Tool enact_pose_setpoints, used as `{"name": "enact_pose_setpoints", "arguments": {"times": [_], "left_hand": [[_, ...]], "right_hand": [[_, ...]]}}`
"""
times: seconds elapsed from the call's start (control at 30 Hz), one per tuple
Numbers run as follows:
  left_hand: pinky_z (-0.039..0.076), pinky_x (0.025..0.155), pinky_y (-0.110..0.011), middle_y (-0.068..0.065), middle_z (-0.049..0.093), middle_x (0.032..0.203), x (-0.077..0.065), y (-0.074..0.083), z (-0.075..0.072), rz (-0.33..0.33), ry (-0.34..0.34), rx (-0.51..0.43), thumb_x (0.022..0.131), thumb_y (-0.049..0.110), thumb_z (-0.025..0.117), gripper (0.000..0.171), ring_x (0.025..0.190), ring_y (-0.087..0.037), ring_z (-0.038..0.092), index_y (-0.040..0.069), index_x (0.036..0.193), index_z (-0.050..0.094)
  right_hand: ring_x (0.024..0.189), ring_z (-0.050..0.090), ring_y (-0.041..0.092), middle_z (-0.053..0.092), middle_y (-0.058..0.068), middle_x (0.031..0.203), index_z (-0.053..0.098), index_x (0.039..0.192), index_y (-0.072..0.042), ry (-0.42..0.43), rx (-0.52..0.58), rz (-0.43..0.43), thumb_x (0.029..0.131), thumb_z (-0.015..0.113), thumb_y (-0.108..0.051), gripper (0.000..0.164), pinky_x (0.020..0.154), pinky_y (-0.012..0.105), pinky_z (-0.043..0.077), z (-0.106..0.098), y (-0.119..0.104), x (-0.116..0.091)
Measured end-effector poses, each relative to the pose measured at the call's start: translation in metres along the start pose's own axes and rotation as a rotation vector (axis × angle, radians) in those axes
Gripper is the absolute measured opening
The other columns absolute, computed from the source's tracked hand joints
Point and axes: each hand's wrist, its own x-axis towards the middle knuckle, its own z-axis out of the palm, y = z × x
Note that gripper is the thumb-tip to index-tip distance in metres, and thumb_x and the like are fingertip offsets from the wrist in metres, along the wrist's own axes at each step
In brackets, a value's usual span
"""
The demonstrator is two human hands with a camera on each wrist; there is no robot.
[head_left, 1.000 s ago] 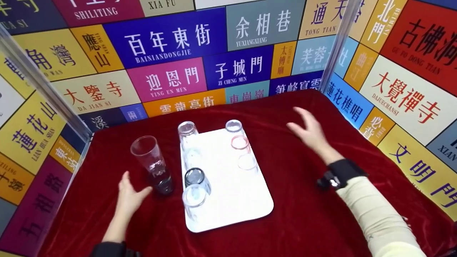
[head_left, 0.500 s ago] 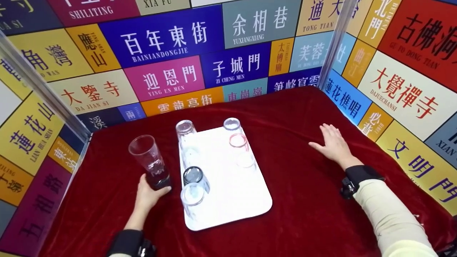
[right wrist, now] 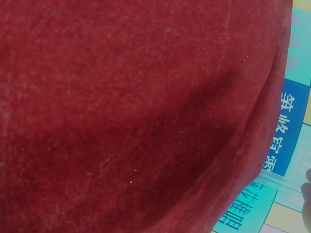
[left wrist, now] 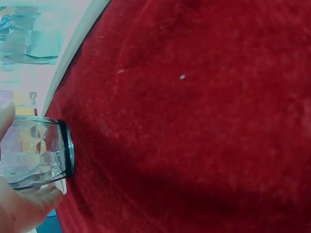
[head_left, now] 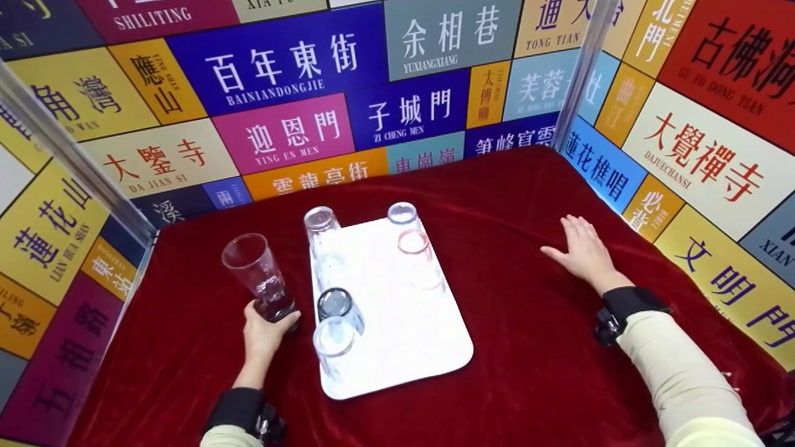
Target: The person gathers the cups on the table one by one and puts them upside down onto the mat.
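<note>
My left hand (head_left: 264, 335) holds a tall clear glass (head_left: 253, 264) near its foot, thumb on one side and fingers on the other. The glass stands left of the white tray (head_left: 407, 335), its wide mouth up and its lower part dark. From the left wrist, the lower end of this glass (left wrist: 36, 153) shows by the red cloth, with fingers (left wrist: 41, 199) along its side. Over on the right, my right hand (head_left: 587, 254) lies with its fingers extended over the cloth, away from the glasses. A bit of that hand (right wrist: 307, 199) shows at the right wrist view's edge.
Along the tray's left side stand several glasses, among them a dark-rimmed glass (head_left: 336, 303) and a clear glass (head_left: 336, 338). A red-rimmed glass (head_left: 414, 241) is on its right side. Red cloth (head_left: 497, 372) covers the table, and panels with printed signs (head_left: 404, 112) surround it.
My left hand has moved forward and right to the tall glass and taken hold of its lower part. The right hand has moved right and come down over the cloth.
</note>
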Motion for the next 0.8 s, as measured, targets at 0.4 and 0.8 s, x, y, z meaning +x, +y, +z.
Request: {"name": "enact_pose_setpoints", "arguments": {"times": [0.4, 0.8], "left_hand": [[0.037, 0.098, -0.048, -0.032, 0.047, 0.124, 0.000, 0.016, -0.005, 0.076, 0.125, -0.062, 0.068, 0.024, 0.079, 0.087, 0.115, -0.041, 0.046, -0.004, 0.134, 0.029], [0.046, 0.088, -0.024, -0.012, 0.050, 0.119, -0.021, 0.142, -0.010, 0.052, 0.073, -0.921, 0.081, 0.003, 0.062, 0.058, 0.102, -0.014, 0.054, -0.001, 0.128, 0.030]], "right_hand": [[0.130, 0.018, 0.048, 0.027, 0.034, 0.139, 0.029, 0.135, 0.013, -0.014, 0.008, 0.001, 0.085, 0.060, -0.039, 0.079, 0.109, 0.054, 0.014, 0.006, 0.005, -0.008], [0.129, 0.020, 0.049, 0.028, 0.036, 0.137, 0.030, 0.134, 0.015, -0.006, 0.006, -0.002, 0.086, 0.059, -0.042, 0.080, 0.108, 0.056, 0.016, 0.005, 0.010, -0.009]]}}
